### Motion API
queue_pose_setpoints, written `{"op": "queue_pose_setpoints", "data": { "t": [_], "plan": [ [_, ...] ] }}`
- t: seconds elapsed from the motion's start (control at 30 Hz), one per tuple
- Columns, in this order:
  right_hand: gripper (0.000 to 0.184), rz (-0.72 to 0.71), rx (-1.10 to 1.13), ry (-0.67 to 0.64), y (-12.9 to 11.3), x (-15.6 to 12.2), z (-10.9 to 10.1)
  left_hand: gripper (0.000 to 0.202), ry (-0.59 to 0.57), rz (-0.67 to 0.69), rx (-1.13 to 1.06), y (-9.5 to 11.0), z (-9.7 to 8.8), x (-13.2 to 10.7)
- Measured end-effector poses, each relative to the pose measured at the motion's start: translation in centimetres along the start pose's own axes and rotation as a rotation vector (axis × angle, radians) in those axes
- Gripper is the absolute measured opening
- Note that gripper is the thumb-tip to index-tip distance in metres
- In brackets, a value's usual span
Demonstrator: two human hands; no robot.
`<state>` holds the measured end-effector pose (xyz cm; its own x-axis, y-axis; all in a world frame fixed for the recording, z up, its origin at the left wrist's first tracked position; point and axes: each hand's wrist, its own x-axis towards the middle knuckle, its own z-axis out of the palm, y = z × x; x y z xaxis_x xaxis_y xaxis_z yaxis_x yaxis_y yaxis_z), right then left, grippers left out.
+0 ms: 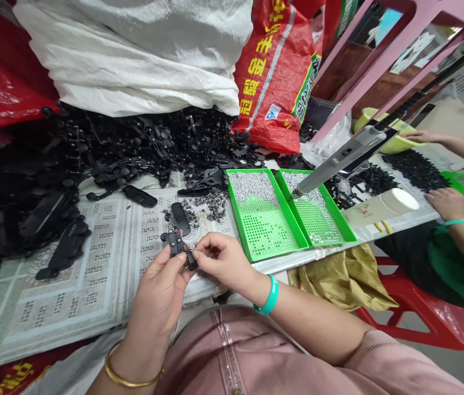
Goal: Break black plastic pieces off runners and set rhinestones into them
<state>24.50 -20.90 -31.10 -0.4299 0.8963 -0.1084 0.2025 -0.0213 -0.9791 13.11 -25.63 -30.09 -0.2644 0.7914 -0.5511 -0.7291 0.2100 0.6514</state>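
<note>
A jointed black plastic part (173, 238) with round ends is gripped between the thumb and fingers of my left hand (162, 285). My right hand (224, 262) pinches at the lower right end of that same part; whether a small piece sits between its fingertips is hidden. Just beyond the part lies a flat oval black piece (180, 217) on the patterned tablecloth (108, 274). Tiny dark bits (212, 208) are scattered behind my hands. To the right stand two green trays (252, 253) with small silvery pieces, and an electric screwdriver (334, 159) hangs with its tip over the right-hand one.
Black plastic parts (153, 137) are heaped along the back and left. White (141, 55) and red sacks (273, 82) stand behind them. A white cylinder (384, 208) lies right of the trays. At the far right, another person's hand (448, 204) rests near a yellow basin (396, 140).
</note>
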Motion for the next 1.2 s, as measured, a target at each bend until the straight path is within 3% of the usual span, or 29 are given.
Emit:
{"op": "queue_pose_setpoints", "data": {
  "t": [0.1,0.2,0.3,0.43,0.53,0.67,0.73,0.83,0.9,0.93,0.97,1.0,1.03,1.1,1.2],
  "plan": [
    [0.008,0.038,0.043,0.007,-0.2,0.1,0.0,0.031,0.007,0.017,0.022,-0.1,0.0,-0.1],
    [0.016,0.153,0.242,-0.001,-0.5,0.4,0.0,0.028,0.024,0.055,0.050,-0.3,-0.2,-0.4],
    [0.024,0.266,0.480,-0.024,-0.8,0.8,0.0,0.025,-0.070,-0.023,0.027,-0.3,-0.2,-0.7],
    [0.032,0.407,0.711,-0.244,-1.1,1.4,-0.2,0.024,-0.211,-0.187,-0.082,0.5,-0.5,-0.9],
    [0.029,0.442,0.846,-0.397,-1.4,2.0,-0.5,0.024,-0.248,-0.235,-0.136,1.0,-0.6,-1.0],
    [0.034,0.425,0.870,-0.422,-2.2,2.3,-0.8,0.024,-0.269,-0.291,-0.104,0.7,-0.3,-1.6],
    [0.037,0.388,0.857,-0.397,-2.5,2.4,-1.2,0.025,-0.257,-0.288,0.014,0.5,-0.2,-1.7],
    [0.040,0.295,0.817,-0.247,-2.7,2.4,-2.2,0.025,-0.182,-0.099,0.399,1.6,-0.8,-0.5],
    [0.037,0.283,0.755,-0.174,-2.7,2.4,-2.8,0.022,-0.111,0.081,0.579,3.7,-1.3,1.8],
    [0.035,0.303,0.717,-0.167,-2.7,2.3,-2.9,0.022,-0.085,0.206,0.637,5.0,-1.5,3.3],
    [0.034,0.330,0.683,-0.179,-2.6,2.2,-3.0,0.025,-0.104,0.461,0.835,6.5,-1.7,4.8],
    [0.034,0.349,0.657,-0.198,-2.6,2.1,-2.9,0.029,-0.150,0.686,1.029,7.9,-1.7,6.4],
    [0.035,0.357,0.639,-0.218,-2.6,1.9,-2.8,0.036,-0.214,0.823,1.197,9.2,-1.8,7.8],
    [0.036,0.351,0.625,-0.248,-2.6,1.5,-2.4,0.037,-0.258,0.912,1.351,11.3,-1.6,10.1],
    [0.033,0.344,0.604,-0.238,-2.6,1.0,-2.2,0.022,-0.236,0.898,1.363,12.8,-1.2,11.9]
  ]
}}
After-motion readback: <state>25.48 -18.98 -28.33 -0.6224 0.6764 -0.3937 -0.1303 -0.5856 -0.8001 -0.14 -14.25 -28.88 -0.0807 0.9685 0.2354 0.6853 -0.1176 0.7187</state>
